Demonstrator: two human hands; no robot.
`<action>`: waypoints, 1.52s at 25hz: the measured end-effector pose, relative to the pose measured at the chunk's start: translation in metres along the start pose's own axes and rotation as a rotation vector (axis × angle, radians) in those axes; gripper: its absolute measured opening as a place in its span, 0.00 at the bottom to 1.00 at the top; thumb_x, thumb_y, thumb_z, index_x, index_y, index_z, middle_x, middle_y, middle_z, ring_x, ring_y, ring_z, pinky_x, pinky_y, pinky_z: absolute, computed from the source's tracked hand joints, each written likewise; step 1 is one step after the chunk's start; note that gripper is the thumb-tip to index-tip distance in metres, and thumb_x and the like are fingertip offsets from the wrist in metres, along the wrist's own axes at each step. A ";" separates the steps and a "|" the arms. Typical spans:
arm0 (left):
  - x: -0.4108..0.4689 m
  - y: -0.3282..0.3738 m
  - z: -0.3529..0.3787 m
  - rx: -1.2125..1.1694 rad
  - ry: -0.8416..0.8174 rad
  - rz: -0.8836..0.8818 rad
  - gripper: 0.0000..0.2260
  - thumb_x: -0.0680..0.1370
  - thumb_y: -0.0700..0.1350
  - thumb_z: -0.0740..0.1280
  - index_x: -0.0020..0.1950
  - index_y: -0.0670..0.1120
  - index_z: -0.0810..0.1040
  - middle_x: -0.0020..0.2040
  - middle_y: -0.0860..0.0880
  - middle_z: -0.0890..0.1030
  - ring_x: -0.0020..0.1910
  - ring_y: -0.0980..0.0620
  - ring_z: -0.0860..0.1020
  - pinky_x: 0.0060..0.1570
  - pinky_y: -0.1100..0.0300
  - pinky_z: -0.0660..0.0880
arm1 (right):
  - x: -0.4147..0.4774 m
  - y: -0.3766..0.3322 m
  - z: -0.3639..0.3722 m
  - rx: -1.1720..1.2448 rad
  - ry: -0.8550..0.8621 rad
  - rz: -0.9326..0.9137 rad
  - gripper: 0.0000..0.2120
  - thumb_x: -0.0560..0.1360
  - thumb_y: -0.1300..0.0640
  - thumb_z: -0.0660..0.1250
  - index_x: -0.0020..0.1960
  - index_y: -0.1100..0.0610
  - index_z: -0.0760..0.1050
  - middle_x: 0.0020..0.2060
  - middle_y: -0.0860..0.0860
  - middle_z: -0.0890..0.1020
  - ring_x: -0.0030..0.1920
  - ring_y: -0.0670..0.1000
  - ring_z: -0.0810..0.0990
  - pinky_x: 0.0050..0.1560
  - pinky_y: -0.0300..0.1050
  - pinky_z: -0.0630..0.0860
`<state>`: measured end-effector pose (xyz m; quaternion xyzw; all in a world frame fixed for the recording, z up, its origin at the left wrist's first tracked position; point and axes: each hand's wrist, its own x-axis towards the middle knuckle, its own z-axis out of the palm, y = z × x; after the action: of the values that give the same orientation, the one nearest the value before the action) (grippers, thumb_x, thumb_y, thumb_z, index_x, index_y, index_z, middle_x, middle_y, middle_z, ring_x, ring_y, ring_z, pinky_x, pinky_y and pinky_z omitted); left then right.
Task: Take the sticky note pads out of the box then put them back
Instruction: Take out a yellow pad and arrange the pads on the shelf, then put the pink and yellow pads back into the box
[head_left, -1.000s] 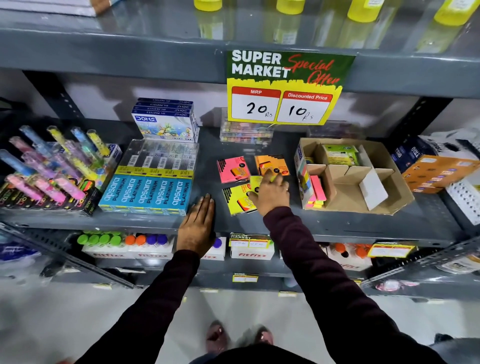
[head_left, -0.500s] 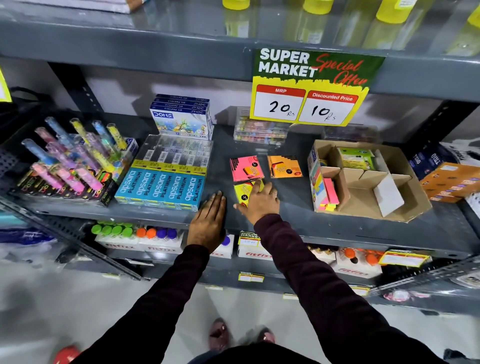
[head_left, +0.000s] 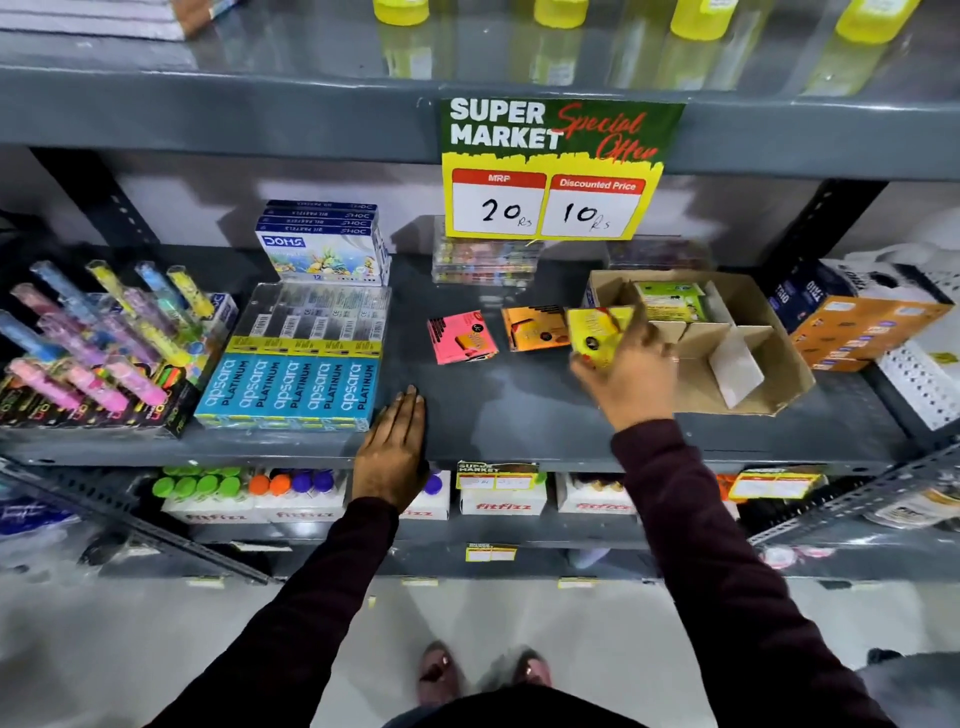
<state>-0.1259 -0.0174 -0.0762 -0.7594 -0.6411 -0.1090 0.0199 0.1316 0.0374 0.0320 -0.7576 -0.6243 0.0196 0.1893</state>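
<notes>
Right hand (head_left: 626, 371) pinches a yellow sticky note pad (head_left: 597, 328), lifted at the left edge of the cardboard box (head_left: 779, 332). Left hand (head_left: 392, 454) flat, fingers together, on the grey shelf (head_left: 519, 410). Box compartments: one green pad (head_left: 670, 301). Pink pad (head_left: 461, 336) and orange pad (head_left: 535, 327) lie on shelf.

Right hand (head_left: 631, 374) grips a yellow pad (head_left: 597, 330) beside the box (head_left: 779, 332); left hand (head_left: 392, 452) lies flat on the shelf (head_left: 519, 415)
</notes>
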 end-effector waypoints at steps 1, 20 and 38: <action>0.000 0.000 0.001 0.023 -0.003 0.008 0.38 0.58 0.37 0.77 0.67 0.33 0.71 0.66 0.35 0.73 0.64 0.37 0.74 0.61 0.43 0.71 | 0.007 0.020 -0.008 0.013 0.027 0.080 0.48 0.72 0.41 0.68 0.77 0.67 0.50 0.67 0.71 0.69 0.68 0.67 0.69 0.67 0.58 0.65; -0.003 -0.006 0.005 0.082 -0.030 -0.001 0.41 0.59 0.47 0.80 0.66 0.32 0.70 0.66 0.34 0.74 0.63 0.36 0.74 0.60 0.42 0.71 | 0.023 0.087 0.053 0.188 -0.185 0.359 0.21 0.83 0.47 0.49 0.74 0.49 0.64 0.78 0.59 0.54 0.78 0.61 0.49 0.77 0.58 0.48; -0.005 -0.005 0.001 -0.064 -0.016 -0.023 0.31 0.62 0.41 0.58 0.65 0.34 0.73 0.66 0.37 0.75 0.63 0.41 0.76 0.61 0.50 0.73 | 0.024 -0.140 0.120 -0.076 -0.435 -0.136 0.46 0.73 0.38 0.66 0.76 0.67 0.53 0.72 0.66 0.63 0.73 0.66 0.60 0.73 0.58 0.60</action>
<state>-0.1317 -0.0208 -0.0791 -0.7532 -0.6460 -0.1237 -0.0109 -0.0266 0.1128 -0.0310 -0.6984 -0.7002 0.1463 0.0226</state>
